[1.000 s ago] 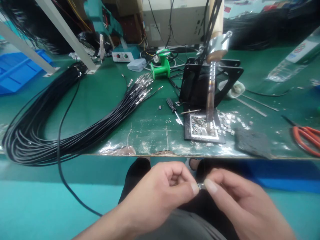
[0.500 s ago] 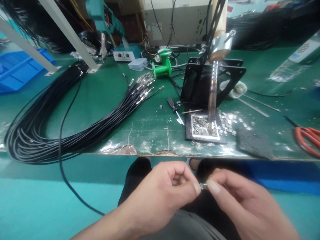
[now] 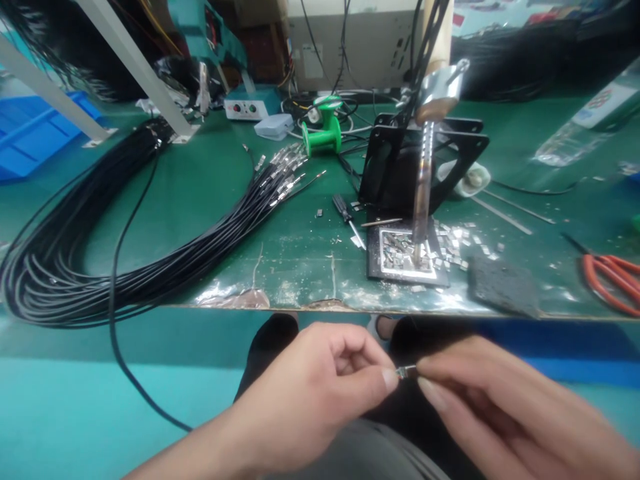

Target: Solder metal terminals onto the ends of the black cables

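Silver-coloured metal marks the small connector (image 3: 407, 371), which we find between the 2 hands, in front of the bench (image 3: 295, 257) and over the lap. Its long axis runs left to right, nearly level and roughly parallel to the bench's front edge, so that its 2 ends point toward opposite hands. We see the left hand (image 3: 325, 387) closed, with thumb and forefinger pinching the left end and partly hiding it. The right hand (image 3: 500, 393) meets the right end at the forefinger, its thumb slightly lower; we cannot tell whether these 2 digits grip the piece or merely touch it. Neither hand is clearly nearer, since both reach the connector. We note 1 black cable (image 3: 118, 320) hanging over the bench edge and passing out of sight at the left forearm; its far end is hidden. Beyond the hands, on the bench, lie the bundle of black cables (image 3: 200, 257) to the left and, nearly straight ahead, the soldering iron (image 3: 424, 173), tip down over a black plate (image 3: 374, 263).
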`<state>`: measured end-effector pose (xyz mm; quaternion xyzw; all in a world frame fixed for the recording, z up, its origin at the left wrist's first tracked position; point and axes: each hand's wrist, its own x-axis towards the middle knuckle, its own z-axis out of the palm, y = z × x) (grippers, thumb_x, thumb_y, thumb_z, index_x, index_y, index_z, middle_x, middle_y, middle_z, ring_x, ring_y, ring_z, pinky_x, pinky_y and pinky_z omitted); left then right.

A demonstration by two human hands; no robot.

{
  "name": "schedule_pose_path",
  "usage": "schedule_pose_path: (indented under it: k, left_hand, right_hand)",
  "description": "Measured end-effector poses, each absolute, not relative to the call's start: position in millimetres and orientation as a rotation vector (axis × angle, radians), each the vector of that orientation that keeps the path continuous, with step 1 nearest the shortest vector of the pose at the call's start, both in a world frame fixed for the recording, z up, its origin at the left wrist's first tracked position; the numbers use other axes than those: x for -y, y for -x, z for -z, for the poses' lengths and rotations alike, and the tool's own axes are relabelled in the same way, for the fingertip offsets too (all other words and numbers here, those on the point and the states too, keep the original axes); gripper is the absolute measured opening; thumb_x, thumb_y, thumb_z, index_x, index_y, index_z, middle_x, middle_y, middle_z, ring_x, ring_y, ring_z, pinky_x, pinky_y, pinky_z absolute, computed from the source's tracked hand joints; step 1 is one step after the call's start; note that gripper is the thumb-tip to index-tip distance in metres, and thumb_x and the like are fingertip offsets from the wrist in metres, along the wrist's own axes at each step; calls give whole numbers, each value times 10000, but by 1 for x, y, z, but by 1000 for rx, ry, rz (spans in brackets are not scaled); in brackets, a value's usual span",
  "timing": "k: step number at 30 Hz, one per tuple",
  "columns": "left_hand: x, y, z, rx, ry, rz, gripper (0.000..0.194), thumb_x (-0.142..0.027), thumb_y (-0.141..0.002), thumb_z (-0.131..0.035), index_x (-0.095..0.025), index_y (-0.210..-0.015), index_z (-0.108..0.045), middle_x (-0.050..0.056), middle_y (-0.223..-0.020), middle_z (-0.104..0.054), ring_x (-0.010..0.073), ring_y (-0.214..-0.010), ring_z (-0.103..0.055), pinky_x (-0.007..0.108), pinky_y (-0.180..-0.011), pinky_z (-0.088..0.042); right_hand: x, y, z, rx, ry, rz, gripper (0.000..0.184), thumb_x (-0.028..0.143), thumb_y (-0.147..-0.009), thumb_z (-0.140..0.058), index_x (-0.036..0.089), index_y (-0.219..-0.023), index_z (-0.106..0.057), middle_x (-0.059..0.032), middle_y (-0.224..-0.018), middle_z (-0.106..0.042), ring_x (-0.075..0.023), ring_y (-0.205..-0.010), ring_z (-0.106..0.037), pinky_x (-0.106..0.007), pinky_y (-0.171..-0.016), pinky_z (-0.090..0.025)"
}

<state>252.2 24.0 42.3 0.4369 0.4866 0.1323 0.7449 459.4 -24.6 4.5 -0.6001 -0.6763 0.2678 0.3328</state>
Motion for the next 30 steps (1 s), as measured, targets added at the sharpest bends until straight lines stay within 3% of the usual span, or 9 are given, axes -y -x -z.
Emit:
schedule_pose_path:
  k: [9, 14, 23, 30]
  left_hand:
    - [-22, -255, -45, -1088, -1051, -230, 171, -334, -882, -696, -171, -828, -693, -46, -664, -538, 81, -602, -402, 181, -516, -308]
    - [-21, -254, -43, -1100, -1099, -207, 175, -338, -907, -669, -183, -827, -685, -62, -647, -481, 78, -595, -353, 174, -509, -289]
    - [-21, -253, -39, -1080, -1091, -203, 136, -296, -880, -660, -179, -812, -670, -63, -642, -466, 84, -600, -350, 181, -504, -286]
    - [-25, -252, -38, -1084, -1083, -170, 139, -293, -860, -668, -164, -807, -674, -56, -640, -494, 83, -594, -369, 189, -497, -284]
  right_hand:
    - [15, -467, -24, 2301, 1222, -371, 406, 354, -1102, -436, 212, -831, -703, -23, -717, -653, -119, -607, -654, -198, -542, -540]
    - [17, -476, -22, 2481, 1137, -323, 331, 269, -1103, -410, 232, -967, -709, -9, -818, -684, -116, -635, -665, -217, -546, -544]
    - [20, -484, -15, 2573, 1133, -347, 343, 214, -1058, -445, 212, -736, -562, -31, -844, -686, -154, -710, -671, -236, -625, -564]
    - [18, -485, -15, 2570, 1064, -400, 248, 204, -1054, -446, 220, -982, -683, -20, -850, -692, -143, -674, -651, -240, -605, -538]
